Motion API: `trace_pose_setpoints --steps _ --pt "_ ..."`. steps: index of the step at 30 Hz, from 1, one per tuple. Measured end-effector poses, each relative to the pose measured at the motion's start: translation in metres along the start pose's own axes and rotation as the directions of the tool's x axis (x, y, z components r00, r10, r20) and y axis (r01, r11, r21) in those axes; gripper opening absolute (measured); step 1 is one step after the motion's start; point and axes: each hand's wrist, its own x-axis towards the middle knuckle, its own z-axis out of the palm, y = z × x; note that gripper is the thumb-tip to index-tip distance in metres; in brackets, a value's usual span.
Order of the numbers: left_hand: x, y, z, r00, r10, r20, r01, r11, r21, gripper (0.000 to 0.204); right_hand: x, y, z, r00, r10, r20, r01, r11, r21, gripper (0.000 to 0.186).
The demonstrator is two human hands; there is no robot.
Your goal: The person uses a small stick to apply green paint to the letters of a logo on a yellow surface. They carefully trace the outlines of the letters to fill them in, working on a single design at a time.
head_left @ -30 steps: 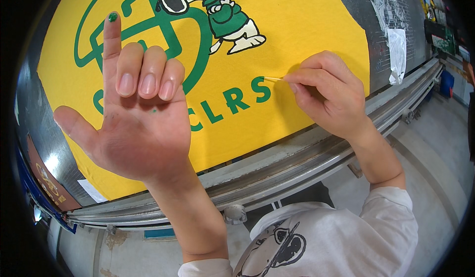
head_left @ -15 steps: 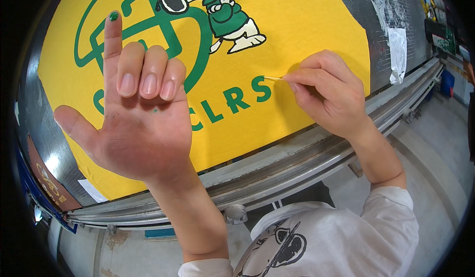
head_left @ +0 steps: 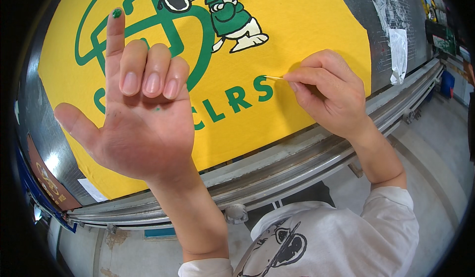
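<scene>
Yellow fabric (head_left: 302,39) with a green emblem, green letters and a cartoon dog (head_left: 232,17) lies under both my hands. My left hand (head_left: 148,123) hovers palm up over its lower left, holding nothing. Its thumb and index finger are stretched out, the other fingers curled toward the palm. A dab of wet-looking green paint (head_left: 117,13) sits on the index fingertip. My right hand (head_left: 331,94) pinches a thin pale stick (head_left: 275,77), like a toothpick, between thumb and index finger. The stick's tip is at the upper end of the last green letter (head_left: 263,88).
A metal rail (head_left: 277,160) runs along the table's near edge. Crumpled white paper or tape (head_left: 398,56) is stuck on the dark table surface at right. A brown printed piece (head_left: 47,178) lies at far left. A blue container (head_left: 447,83) stands beyond the rail.
My left hand has shifted very slightly to the right. My right hand and the stick stay at nearly the same spot on the last letter.
</scene>
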Motion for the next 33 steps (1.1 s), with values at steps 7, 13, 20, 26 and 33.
trace_pose_setpoints --steps 7,13,20,26,33 --pt "0.0003 -0.0003 -0.0026 1.000 0.000 0.021 0.000 1.000 -0.005 0.107 -0.0005 0.0004 0.0010 1.000 0.008 -0.007 -0.008 1.000 0.009 0.023" --pt "-0.0001 0.0000 -0.0035 1.000 0.001 0.027 0.000 1.000 -0.017 0.107 -0.0002 0.0001 0.0009 1.000 0.005 -0.004 -0.005 1.000 -0.001 0.023" --pt "-0.0004 -0.0007 0.0026 0.999 0.002 -0.033 -0.002 1.000 -0.004 0.107 -0.0004 0.0004 0.0006 1.000 0.016 -0.005 -0.015 1.000 0.008 0.024" --pt "-0.0005 0.0002 0.0019 1.000 0.000 -0.026 0.000 1.000 -0.004 0.107 0.0000 -0.0004 -0.0037 0.999 0.008 0.046 -0.007 1.000 -0.007 0.024" --pt "-0.0006 0.0005 0.0032 0.999 -0.003 -0.039 0.003 1.000 0.000 0.107 -0.0006 0.0007 -0.0043 0.998 -0.001 0.060 0.002 1.000 -0.003 0.025"
